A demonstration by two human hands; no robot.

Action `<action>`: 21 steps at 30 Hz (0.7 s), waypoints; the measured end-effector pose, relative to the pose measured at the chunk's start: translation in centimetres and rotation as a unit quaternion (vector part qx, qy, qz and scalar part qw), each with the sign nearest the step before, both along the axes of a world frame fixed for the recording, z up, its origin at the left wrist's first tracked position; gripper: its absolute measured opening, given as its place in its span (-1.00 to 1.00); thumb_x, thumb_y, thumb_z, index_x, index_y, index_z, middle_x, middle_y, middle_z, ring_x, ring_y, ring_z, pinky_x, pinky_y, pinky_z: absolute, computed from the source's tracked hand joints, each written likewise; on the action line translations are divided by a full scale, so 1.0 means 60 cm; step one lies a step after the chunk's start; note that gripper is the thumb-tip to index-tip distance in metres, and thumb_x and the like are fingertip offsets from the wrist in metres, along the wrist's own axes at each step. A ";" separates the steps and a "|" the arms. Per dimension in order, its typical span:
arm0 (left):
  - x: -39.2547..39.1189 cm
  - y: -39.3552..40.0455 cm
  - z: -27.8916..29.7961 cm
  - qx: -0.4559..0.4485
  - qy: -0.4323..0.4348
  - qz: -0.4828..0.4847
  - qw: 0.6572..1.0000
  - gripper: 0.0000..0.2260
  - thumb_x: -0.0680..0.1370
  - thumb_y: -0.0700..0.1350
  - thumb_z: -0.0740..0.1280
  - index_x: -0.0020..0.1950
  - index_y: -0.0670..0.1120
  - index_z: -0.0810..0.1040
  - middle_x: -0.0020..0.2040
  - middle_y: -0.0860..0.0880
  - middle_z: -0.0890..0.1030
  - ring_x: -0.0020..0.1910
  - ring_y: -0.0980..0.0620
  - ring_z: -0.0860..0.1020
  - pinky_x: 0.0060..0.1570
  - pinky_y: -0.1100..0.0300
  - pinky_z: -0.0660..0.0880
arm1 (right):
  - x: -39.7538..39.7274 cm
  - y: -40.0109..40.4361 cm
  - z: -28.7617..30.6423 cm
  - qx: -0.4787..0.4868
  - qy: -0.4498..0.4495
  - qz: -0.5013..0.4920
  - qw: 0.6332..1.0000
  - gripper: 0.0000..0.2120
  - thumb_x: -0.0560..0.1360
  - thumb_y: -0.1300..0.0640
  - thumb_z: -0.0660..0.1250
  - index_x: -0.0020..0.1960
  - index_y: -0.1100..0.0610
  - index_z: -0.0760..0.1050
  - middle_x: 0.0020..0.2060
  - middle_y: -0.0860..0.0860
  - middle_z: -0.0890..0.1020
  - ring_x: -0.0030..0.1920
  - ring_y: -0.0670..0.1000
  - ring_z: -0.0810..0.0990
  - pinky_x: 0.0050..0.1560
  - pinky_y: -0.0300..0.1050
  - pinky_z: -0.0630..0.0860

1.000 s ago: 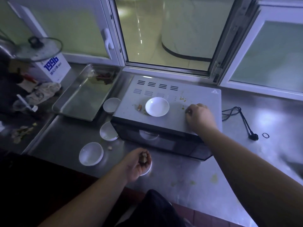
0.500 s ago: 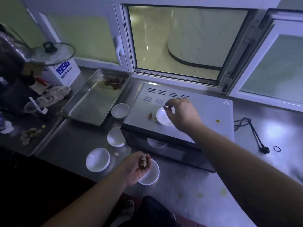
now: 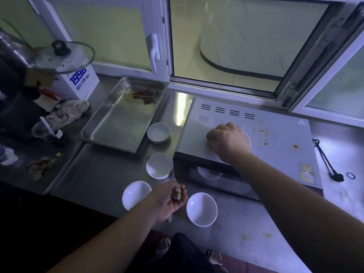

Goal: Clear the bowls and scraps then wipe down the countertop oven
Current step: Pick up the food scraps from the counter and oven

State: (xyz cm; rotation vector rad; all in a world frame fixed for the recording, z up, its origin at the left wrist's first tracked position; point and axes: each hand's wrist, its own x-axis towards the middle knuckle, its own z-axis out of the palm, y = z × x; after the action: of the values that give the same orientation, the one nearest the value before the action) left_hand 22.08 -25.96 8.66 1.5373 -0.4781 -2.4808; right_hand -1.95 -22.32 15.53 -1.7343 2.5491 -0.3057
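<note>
The grey countertop oven [image 3: 275, 160] stands right of centre on the steel counter. My right hand [image 3: 226, 141] rests on its top, fingers curled down at the left rim of a white bowl [image 3: 247, 139] that it mostly hides. Whatever lies under the fingertips is hidden. Yellow crumbs [image 3: 264, 132] dot the oven top to the right. My left hand [image 3: 167, 201] hovers palm up in front of the oven, cupping brownish scraps [image 3: 177, 193]. Around it on the counter sit several empty white bowls: one far left of the oven [image 3: 158, 132], one nearer [image 3: 159, 165], two at the front [image 3: 136, 195] [image 3: 201, 209].
A steel tray [image 3: 120, 127] holding dark scraps lies at the back left. Further left are a white box [image 3: 82, 83], a glass lid [image 3: 65, 56], a crumpled cloth [image 3: 68, 112], a plastic cup [image 3: 45, 132] and loose peelings [image 3: 42, 164]. The oven's black cord [image 3: 327, 164] trails right.
My right hand has moved from the oven top's right side to the bowl, then to the bowl's left rim, covering the scrap that lay there. The left hand still holds its scraps.
</note>
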 end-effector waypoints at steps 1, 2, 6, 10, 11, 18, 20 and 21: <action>0.004 -0.007 -0.002 0.001 -0.002 -0.004 1.000 -0.87 0.60 -0.32 0.23 -0.11 -0.28 0.53 -0.26 -0.16 0.55 -0.25 0.00 0.53 -0.24 0.16 0.65 | 0.002 -0.002 -0.002 -0.002 0.007 0.001 1.000 -0.77 0.62 -0.06 0.29 0.20 -0.10 0.66 0.17 -0.07 0.66 0.24 0.12 0.46 0.11 -0.03 0.32; 0.008 -0.013 -0.003 0.001 -0.004 -0.007 1.000 -0.86 0.60 -0.33 0.23 -0.13 -0.28 0.53 -0.26 -0.16 0.55 -0.25 0.00 0.53 -0.25 0.15 0.65 | 0.003 -0.004 -0.003 -0.002 0.016 0.002 1.000 -0.78 0.63 -0.07 0.28 0.17 -0.10 0.67 0.13 -0.08 0.68 0.22 0.13 0.46 0.12 -0.02 0.32; 0.016 -0.042 -0.006 -0.001 -0.003 -0.022 1.000 -0.87 0.60 -0.33 0.22 -0.12 -0.28 0.52 -0.26 -0.17 0.55 -0.25 -0.01 0.53 -0.28 0.14 0.65 | 0.015 -0.009 -0.006 0.016 0.056 -0.006 0.998 -0.76 0.62 -0.07 0.23 0.09 -0.09 0.67 -0.03 -0.10 0.70 0.18 0.13 0.47 0.14 0.01 0.31; 0.020 -0.064 0.000 -0.016 0.007 -0.038 0.999 -0.83 0.60 -0.34 0.19 -0.15 -0.27 0.51 -0.26 -0.16 0.53 -0.25 0.00 0.52 -0.26 0.17 0.64 | 0.023 -0.013 -0.008 0.032 0.057 -0.017 0.998 -0.77 0.60 -0.01 0.23 0.08 -0.05 0.65 -0.04 -0.06 0.70 0.14 0.15 0.49 0.12 0.02 0.33; 0.021 -0.070 0.001 -0.018 0.008 -0.044 0.999 -0.83 0.60 -0.34 0.19 -0.15 -0.27 0.50 -0.25 -0.17 0.52 -0.25 -0.01 0.52 -0.25 0.17 0.64 | 0.026 -0.015 -0.008 0.030 0.056 -0.019 0.998 -0.78 0.60 0.00 0.24 0.06 -0.03 0.66 -0.04 -0.04 0.70 0.13 0.16 0.50 0.11 0.02 0.33; 0.032 -0.105 -0.003 -0.003 0.027 -0.060 0.998 -0.83 0.53 -0.37 0.19 -0.23 -0.24 0.49 -0.22 -0.16 0.54 -0.27 -0.01 0.51 -0.31 0.16 0.61 | 0.049 -0.017 -0.014 -0.023 0.055 -0.047 0.997 -0.95 0.45 0.18 0.42 -0.12 0.10 0.66 -0.21 0.08 0.67 -0.06 0.24 0.57 -0.05 0.01 0.42; 0.035 -0.112 -0.003 0.005 0.037 -0.061 0.997 -0.82 0.52 -0.37 0.18 -0.24 -0.24 0.49 -0.22 -0.16 0.52 -0.27 -0.01 0.50 -0.32 0.16 0.61 | 0.061 -0.018 -0.010 -0.043 0.027 -0.046 0.998 -0.93 0.44 0.23 0.42 -0.10 0.14 0.66 -0.20 0.12 0.67 -0.08 0.26 0.58 -0.10 0.02 0.50; 0.037 -0.116 -0.003 0.007 0.039 -0.064 0.997 -0.82 0.52 -0.38 0.17 -0.24 -0.24 0.49 -0.23 -0.16 0.52 -0.26 0.00 0.50 -0.32 0.17 0.61 | 0.070 -0.020 -0.005 -0.057 0.009 -0.042 0.997 -0.93 0.45 0.24 0.43 -0.08 0.15 0.67 -0.19 0.12 0.68 -0.07 0.26 0.59 -0.10 0.04 0.54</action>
State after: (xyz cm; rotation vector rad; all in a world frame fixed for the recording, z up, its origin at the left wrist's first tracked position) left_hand 24.28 -32.89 8.49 1.4515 -0.5631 -2.6342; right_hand 2.27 -23.51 15.23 -1.6744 2.6724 -0.4490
